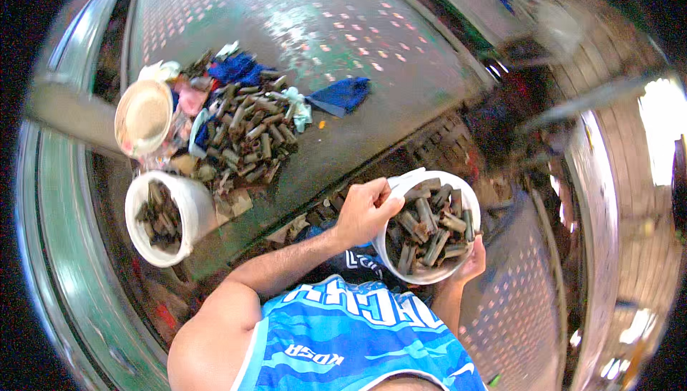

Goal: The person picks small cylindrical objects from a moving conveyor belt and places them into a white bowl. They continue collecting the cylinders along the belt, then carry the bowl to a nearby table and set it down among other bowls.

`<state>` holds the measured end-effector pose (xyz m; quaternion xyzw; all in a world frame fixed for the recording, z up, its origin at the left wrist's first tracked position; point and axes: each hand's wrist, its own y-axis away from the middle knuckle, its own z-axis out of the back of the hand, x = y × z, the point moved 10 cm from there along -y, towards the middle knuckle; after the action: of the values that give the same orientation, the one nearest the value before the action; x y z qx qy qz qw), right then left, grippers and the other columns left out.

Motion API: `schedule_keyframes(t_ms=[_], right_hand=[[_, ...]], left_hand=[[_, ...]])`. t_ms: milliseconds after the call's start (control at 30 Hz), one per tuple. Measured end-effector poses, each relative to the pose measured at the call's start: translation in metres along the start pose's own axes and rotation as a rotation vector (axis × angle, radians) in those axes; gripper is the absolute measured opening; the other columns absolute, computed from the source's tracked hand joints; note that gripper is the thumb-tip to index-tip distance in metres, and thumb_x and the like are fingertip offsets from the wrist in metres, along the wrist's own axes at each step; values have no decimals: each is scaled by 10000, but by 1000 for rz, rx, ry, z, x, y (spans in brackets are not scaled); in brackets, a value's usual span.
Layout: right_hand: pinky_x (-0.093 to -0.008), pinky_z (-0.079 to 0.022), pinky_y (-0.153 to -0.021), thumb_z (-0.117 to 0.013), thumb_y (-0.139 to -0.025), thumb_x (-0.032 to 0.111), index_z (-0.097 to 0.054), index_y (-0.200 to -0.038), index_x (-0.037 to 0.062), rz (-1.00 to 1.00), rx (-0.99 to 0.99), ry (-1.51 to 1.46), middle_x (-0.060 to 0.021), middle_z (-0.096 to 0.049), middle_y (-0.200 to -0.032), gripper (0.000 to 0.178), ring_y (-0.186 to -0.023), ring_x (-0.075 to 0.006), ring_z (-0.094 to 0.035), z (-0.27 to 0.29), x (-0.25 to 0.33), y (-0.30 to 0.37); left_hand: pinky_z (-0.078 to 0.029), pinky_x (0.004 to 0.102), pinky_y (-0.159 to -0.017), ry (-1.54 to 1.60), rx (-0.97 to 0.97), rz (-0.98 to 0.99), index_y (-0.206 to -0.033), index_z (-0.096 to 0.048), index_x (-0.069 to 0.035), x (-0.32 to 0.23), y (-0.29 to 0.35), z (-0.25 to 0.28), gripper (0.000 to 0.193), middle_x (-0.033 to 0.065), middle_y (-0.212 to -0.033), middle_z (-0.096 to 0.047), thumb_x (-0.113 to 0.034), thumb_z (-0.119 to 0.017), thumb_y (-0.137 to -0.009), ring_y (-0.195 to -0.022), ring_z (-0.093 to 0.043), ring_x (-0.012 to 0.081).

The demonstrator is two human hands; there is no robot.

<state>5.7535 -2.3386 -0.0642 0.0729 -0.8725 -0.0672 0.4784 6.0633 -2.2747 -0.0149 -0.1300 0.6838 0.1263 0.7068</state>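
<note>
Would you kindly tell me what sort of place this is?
Probably an industrial workshop, judging by the worn green dotted surface, the heap of short, grimy cylinders and the held white bucket filled with similar pieces.

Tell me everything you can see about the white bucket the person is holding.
The white bucket looks like smooth plastic, with a round, open mouth and a pale rim. It holds many short, dark, tube-like pieces, jumbled inside. Its mouth faces up toward the camera, in front of the person's blue shirt. The left hand grips its edge at the picture's left, and the right hand touches its lower right side. Its base is hidden.
</note>
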Motion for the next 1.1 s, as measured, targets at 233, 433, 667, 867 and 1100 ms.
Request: schedule_keyframes(t_ms=[233,433,667,867,1100], right_hand=[[-474,-593,-1006,-453,-1095,282,-631,-1326,-64,-161,393,72,-191,-718,-1269,453,-1126,-325,-727,-149,-50,-195],[-444,-566,-1030,-497,-1061,289,-638,-1323,-66,-433,614,-17,-191,-716,-1270,463,-1159,-293,-711,-292,-95,-240],[-394,-408,-1182,-466,-1110,281,-521,-1482,-92,-322,770,163,-165,-605,-1445,530,-1347,-249,-575,-358,-164,-252],[-408,-521,-1072,-540,-1129,258,-599,-1408,-46,-418,976,182,-152,-681,-1331,416,-1211,-241,-654,-341,-209,-302],[-377,-567,-887,-567,-1048,203,-659,-1228,-6,-338,1215,698,-100,-736,-1121,291,-989,-221,-706,-313,-231,-292]], left_hand=[[-388,327,-535,-37,-546,57,-744,-585,2,-9,-88,81,380,18,-618,-534,-292,-747,-923,-606,-472,83],[-374,309,-547,-150,-917,19,-763,-627,-7,-47,-106,142,359,5,-635,-557,-293,-739,-949,-607,-469,77],[-525,521,-664,-899,-881,344,-1038,-652,-9,-10,-127,191,322,223,-862,-682,-325,-598,-1070,-760,-717,410],[-462,484,-922,-1142,-677,-313,-1133,-668,-102,-90,-164,41,513,115,-1056,-610,-514,-803,-858,-1009,-598,334],[-467,349,-800,-1539,-471,-376,-1096,-688,-144,-55,-176,10,303,-29,-891,-535,-318,-749,-855,-856,-535,172]])
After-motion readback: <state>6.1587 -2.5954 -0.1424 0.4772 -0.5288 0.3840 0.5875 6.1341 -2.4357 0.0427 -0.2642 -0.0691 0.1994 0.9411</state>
